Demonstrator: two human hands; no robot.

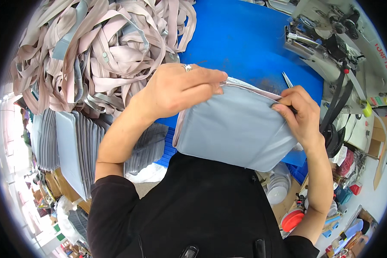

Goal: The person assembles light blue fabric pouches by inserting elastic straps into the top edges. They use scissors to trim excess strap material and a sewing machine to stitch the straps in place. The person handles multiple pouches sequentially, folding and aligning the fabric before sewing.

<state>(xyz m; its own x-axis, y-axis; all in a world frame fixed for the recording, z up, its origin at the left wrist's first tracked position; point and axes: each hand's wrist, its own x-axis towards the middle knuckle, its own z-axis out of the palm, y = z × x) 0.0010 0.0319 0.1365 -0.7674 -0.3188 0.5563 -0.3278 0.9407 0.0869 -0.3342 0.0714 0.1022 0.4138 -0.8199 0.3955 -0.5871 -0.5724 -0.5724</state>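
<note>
A flat, grey-blue fabric panel [238, 124] with rounded corners and pink strip edging hangs tilted in front of my body. My left hand [180, 88], with a ring on one finger, is closed on its upper edge, near the left corner. My right hand [300, 112] pinches the upper right edge between thumb and fingers. Pointed metal blades [287, 79] stick up just beyond the right fingers. Something dark shows inside that hand; whether it belongs to the blades I cannot tell.
A big tangled heap of pink and grey zipper strips [112, 51] covers the blue tabletop [241, 32] at far left. Below it stand stacks of grey panels [77, 146]. A sewing machine [327, 56] is at far right. A red round lid [293, 220] lies lower right.
</note>
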